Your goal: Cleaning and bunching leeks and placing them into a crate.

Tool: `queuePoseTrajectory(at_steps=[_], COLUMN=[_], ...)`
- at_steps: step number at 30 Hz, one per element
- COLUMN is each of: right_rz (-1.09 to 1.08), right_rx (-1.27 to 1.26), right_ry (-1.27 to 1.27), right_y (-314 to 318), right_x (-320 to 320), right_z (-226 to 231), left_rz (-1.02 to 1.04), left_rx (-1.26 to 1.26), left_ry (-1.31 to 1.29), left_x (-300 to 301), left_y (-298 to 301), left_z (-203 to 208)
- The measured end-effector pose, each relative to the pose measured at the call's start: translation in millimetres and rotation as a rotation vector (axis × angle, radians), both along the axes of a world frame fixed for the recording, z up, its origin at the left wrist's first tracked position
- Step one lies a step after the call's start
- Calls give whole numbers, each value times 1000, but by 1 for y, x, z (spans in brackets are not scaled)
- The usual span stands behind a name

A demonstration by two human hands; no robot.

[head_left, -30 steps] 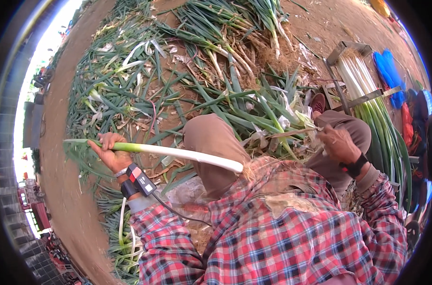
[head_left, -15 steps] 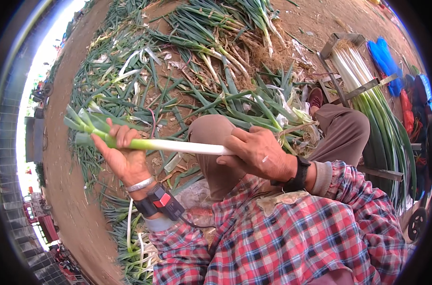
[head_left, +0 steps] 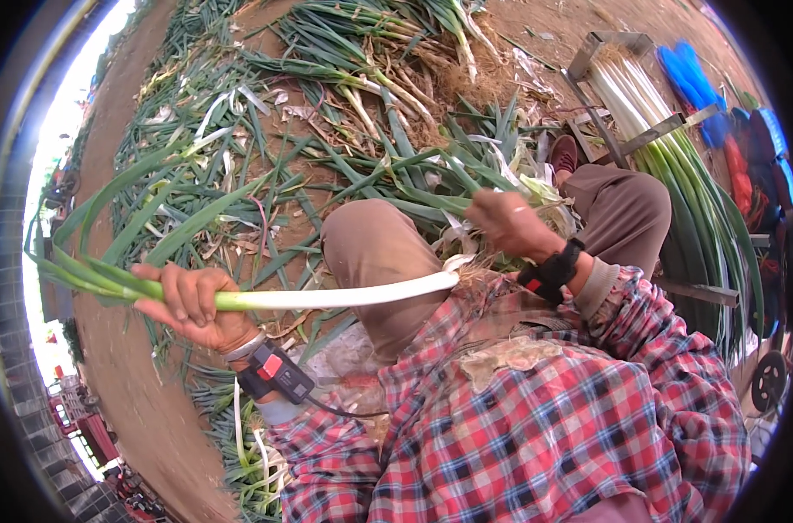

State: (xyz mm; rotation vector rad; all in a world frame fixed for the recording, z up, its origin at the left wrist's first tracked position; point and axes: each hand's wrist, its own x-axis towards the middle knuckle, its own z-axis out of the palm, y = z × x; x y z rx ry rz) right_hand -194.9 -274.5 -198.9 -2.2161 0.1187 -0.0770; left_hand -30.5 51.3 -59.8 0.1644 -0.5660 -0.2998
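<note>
My left hand is closed around a long green onion where its white stem turns green. Its leaves fan out past that hand to the left, and its rooted white end lies over my thigh at the right. My right hand is curled closed just beyond the root end, apart from the stem. A green leaf end shows right beside its fingers, but whether they grip it is hidden.
Loose leaves and peelings cover the ground ahead and to the left. Untrimmed green onions with roots lie at the far side. On the right, a metal rack holds clean green onions; blue plastic lies beyond.
My right hand has come off the white end and moved up and right. My left hand has shifted left and down with the green onion, whose long leaves and roots now show.
</note>
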Motion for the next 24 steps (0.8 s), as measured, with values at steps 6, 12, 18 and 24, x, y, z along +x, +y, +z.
queuePoseTrajectory(at_steps=[6,12,18,24], right_rz=[159,344,308,252], right_rx=[239,34,-236,-322], right_ry=[-201,-301,-495,-528], right_y=[22,56,59,61], right_x=[-7,-11,-8,-9], right_z=[55,47,56,49], left_rz=[57,98,211,243], left_rx=[3,19,67,127], left_ry=[47,113,150,81], left_x=[0,-4,-18,-28], left_y=[17,23,25,14], left_z=[-8,-12,-12,4])
